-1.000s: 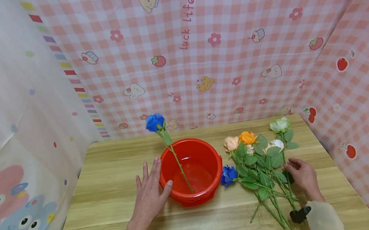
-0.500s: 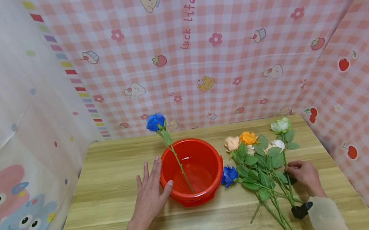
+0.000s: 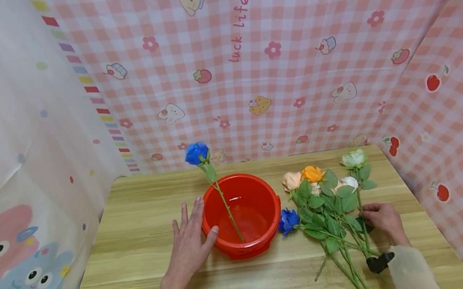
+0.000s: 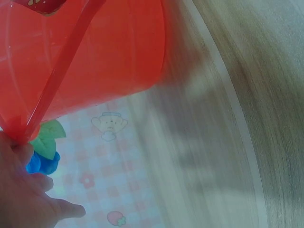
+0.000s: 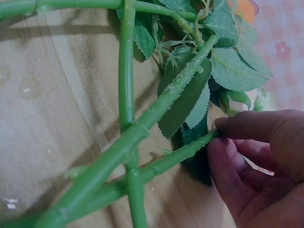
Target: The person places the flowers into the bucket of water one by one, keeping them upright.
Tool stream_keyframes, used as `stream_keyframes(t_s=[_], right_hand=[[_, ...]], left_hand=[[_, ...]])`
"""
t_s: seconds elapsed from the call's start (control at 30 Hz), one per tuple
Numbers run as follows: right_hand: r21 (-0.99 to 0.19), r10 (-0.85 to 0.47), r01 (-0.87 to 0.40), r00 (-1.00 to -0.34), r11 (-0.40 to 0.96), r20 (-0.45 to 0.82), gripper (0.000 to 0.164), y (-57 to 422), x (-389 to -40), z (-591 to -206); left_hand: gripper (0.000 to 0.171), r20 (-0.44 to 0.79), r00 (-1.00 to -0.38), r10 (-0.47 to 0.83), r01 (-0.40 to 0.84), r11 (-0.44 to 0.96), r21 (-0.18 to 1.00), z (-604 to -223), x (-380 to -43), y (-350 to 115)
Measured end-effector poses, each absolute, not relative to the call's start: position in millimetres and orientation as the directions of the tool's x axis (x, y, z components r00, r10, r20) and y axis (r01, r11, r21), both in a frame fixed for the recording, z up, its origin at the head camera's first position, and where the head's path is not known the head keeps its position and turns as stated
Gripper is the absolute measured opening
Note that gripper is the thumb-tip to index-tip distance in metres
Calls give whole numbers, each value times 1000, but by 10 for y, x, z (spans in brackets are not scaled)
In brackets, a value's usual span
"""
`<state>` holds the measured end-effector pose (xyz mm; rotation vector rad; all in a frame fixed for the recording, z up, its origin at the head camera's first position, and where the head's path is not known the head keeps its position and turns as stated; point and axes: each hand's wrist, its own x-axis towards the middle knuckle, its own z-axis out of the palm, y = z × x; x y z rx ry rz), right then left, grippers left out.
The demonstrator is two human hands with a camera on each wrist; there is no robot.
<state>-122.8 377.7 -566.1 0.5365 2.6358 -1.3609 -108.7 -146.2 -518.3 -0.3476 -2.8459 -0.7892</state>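
My left hand (image 3: 188, 250) lies against the left side of a red bucket (image 3: 272, 193), fingers straight and thumb over the rim. In the left wrist view its fingers (image 4: 42, 183) touch the bucket beside the handle. One blue rose (image 3: 196, 154) leans in the bucket, its bloom beyond the back left rim. At the right, my right hand (image 3: 385, 222) pinches the stem of a pale green rose (image 3: 354, 159) between thumb and fingertips. The right wrist view shows this stem (image 5: 175, 156) crossing under other green stems, low over the table.
Left of my right hand lies a pile of artificial roses: peach (image 3: 292, 181), orange (image 3: 312, 174), white (image 3: 349, 182) and blue (image 3: 288, 221). Their leafy stems overlap toward the front. The wooden table (image 3: 135, 215) meets patterned cloth walls at the back and sides.
My right hand has shifted slightly to the right, and the pale green rose's stem has moved a little with it. The left hand, bucket and blue rose look unchanged.
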Motion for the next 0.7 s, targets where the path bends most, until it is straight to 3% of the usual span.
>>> stream_keyframes(t_s=[0.7], right_hand=[[-852, 413, 377, -885, 365, -215, 42, 3692, -1122, -5407]], left_hand=[[81, 209, -961, 180, 264, 824, 501, -5179, -1085, -1465]])
